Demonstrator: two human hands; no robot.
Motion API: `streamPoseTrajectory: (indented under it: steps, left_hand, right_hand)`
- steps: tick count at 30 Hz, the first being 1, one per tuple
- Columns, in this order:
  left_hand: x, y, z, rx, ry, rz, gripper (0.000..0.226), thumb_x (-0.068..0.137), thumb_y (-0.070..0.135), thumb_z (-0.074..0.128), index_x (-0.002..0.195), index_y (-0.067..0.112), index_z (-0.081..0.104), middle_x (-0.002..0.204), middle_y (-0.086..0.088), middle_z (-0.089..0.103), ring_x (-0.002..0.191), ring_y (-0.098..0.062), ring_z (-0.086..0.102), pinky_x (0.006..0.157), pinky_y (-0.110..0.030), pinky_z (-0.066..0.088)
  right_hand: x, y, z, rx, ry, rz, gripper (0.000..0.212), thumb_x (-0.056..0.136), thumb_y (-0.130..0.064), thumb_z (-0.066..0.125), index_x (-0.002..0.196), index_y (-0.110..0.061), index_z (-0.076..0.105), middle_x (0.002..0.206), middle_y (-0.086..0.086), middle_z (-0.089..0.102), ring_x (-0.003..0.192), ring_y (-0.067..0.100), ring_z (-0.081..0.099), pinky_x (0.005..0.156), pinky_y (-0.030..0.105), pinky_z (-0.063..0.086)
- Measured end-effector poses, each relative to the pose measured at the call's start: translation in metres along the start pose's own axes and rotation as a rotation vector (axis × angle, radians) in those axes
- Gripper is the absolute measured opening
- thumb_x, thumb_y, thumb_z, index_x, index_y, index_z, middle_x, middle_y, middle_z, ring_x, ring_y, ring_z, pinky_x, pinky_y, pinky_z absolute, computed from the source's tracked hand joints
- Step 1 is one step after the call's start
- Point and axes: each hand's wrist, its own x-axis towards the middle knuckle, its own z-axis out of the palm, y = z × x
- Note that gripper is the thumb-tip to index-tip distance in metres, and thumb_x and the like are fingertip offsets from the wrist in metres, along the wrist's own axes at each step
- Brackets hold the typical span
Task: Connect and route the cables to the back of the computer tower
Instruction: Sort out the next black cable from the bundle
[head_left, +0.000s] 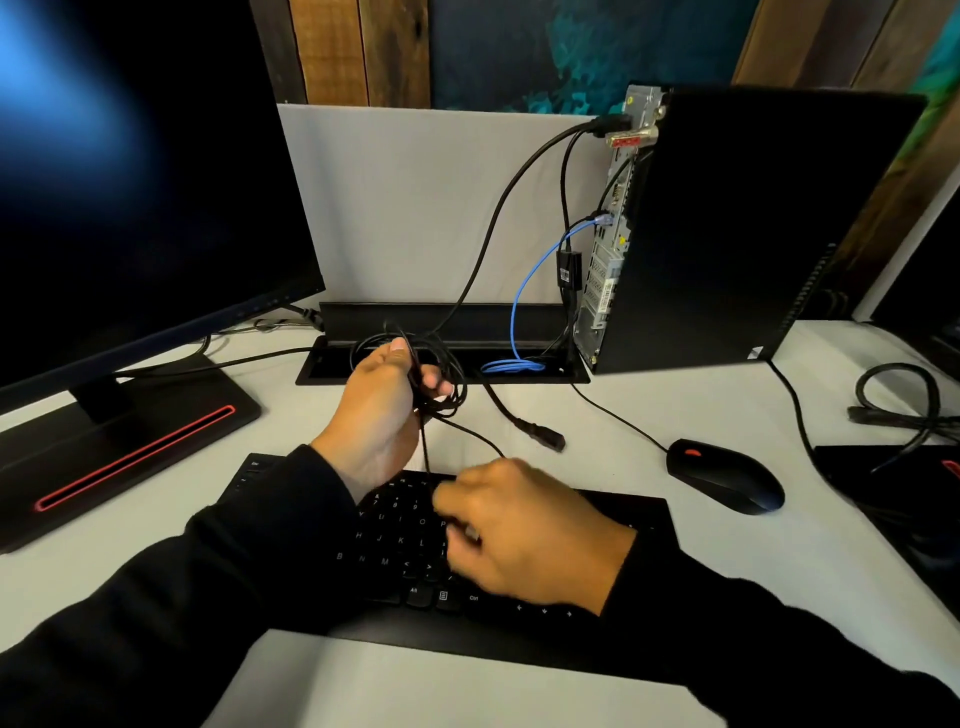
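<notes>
The left hand (382, 410) holds a loose coil of thin black cable (441, 384) above the middle of the counter (597, 415), just in front of the open cable tray (519, 371) set into the counter's far edge. Its fingers are curled round the bunched loops. The right hand (514, 535) hovers over the keyboard (395, 540) with fingers bent; it is blurred, and whether it pinches the strand trailing down from the coil cannot be told.

The computer tower (769, 228) stands upright at the far right of the counter, long axis vertical, its rear panel (615, 228) facing left toward the monitor (130, 182). A thick black cable (498, 208) is plugged in near the top of the panel, and a blue network cable (524, 291) lower down; both drop into the tray. A black power plug (545, 436) lies loose on the counter, between the tray and the mouse (727, 475), its end pointing toward the near right.

The main risk is tangling: the coil hangs close to the thick cable and the loose power lead, so pulling it out could snag either one. A tug on the thick cable might strain its connector at the top of the tower. Loops slipping from the grip could also knot.
</notes>
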Motion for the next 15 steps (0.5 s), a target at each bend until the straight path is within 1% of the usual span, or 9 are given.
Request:
streamPoseTrajectory:
  steps: [2,3,4,7,9,10,11,13,15]
  left_hand:
    - [0.005,0.0,-0.004,0.026,-0.033,0.003,0.03,0.112,0.024,0.034,0.085,0.016,0.044,0.057,0.001,0.047,0.049,-0.014,0.051,0.061,-0.029,0.049]
    - [0.006,-0.001,-0.006,0.08,-0.053,0.007,0.032,0.112,0.025,0.036,0.082,0.017,0.044,0.057,0.001,0.045,0.051,-0.014,0.049,0.06,-0.028,0.049]
    - [0.007,-0.003,-0.006,0.133,-0.074,0.021,0.032,0.112,0.025,0.037,0.081,0.017,0.044,0.058,0.002,0.043,0.052,-0.014,0.047,0.058,-0.026,0.048]
    - [0.007,-0.007,-0.009,0.218,-0.109,0.058,0.032,0.111,0.023,0.038,0.08,0.018,0.041,0.061,0.001,0.039,0.054,-0.014,0.042,0.054,-0.024,0.044]
    - [0.007,-0.006,-0.01,0.242,-0.155,0.083,0.031,0.111,0.023,0.036,0.081,0.018,0.04,0.062,-0.001,0.04,0.054,-0.016,0.045,0.055,-0.024,0.043]
    - [0.007,-0.005,-0.01,0.23,-0.191,0.092,0.032,0.111,0.022,0.036,0.08,0.018,0.039,0.062,-0.001,0.04,0.052,-0.016,0.045,0.053,-0.024,0.042]
    - [0.007,-0.005,-0.011,0.22,-0.221,0.106,0.033,0.111,0.021,0.035,0.078,0.018,0.039,0.062,-0.001,0.04,0.05,-0.014,0.044,0.051,-0.024,0.039]
    - [0.005,-0.007,-0.011,0.214,-0.27,0.15,0.035,0.111,0.016,0.035,0.076,0.018,0.04,0.062,0.001,0.037,0.048,-0.009,0.038,0.048,-0.024,0.032]
    - [0.003,-0.011,-0.01,0.209,-0.36,0.188,0.035,0.11,0.013,0.035,0.077,0.016,0.044,0.062,0.005,0.035,0.05,-0.007,0.031,0.047,-0.02,0.03]
  right_hand:
    - [-0.003,-0.021,-0.007,0.135,-0.191,-0.038,0.016,0.083,-0.023,0.063,0.075,-0.017,0.051,0.07,0.002,0.055,0.065,0.022,0.053,0.06,0.041,0.053]
    - [-0.004,-0.031,-0.011,0.21,-0.247,-0.055,0.016,0.081,-0.022,0.067,0.074,-0.015,0.054,0.065,0.0,0.055,0.061,0.015,0.051,0.058,0.038,0.053]
    - [-0.003,-0.038,-0.014,0.279,-0.294,-0.068,0.014,0.08,-0.019,0.07,0.074,-0.014,0.058,0.061,-0.001,0.055,0.06,0.014,0.051,0.057,0.035,0.053]
    - [-0.001,-0.044,-0.026,0.46,-0.324,-0.111,0.007,0.079,-0.009,0.073,0.077,-0.01,0.067,0.065,0.003,0.057,0.061,0.016,0.053,0.058,0.028,0.048]
    - [0.002,-0.029,-0.035,0.58,-0.204,-0.122,0.005,0.079,-0.001,0.072,0.08,-0.005,0.07,0.079,0.007,0.061,0.072,0.017,0.057,0.068,0.026,0.047]
    - [0.004,-0.016,-0.039,0.675,-0.105,-0.113,0.004,0.081,0.003,0.069,0.082,-0.001,0.069,0.088,0.01,0.063,0.081,0.021,0.06,0.077,0.028,0.048]
    - [0.007,-0.002,-0.042,0.817,0.014,-0.099,0.004,0.083,0.006,0.065,0.083,0.003,0.067,0.098,0.016,0.065,0.092,0.029,0.063,0.086,0.036,0.05]
    - [0.01,0.025,-0.053,1.246,0.257,-0.023,0.012,0.085,0.007,0.056,0.08,-0.001,0.064,0.115,0.027,0.066,0.112,0.044,0.063,0.102,0.051,0.048]
    - [0.011,0.046,-0.06,1.697,0.467,0.119,0.025,0.091,0.004,0.05,0.072,-0.011,0.056,0.115,0.029,0.069,0.12,0.043,0.064,0.108,0.049,0.049]
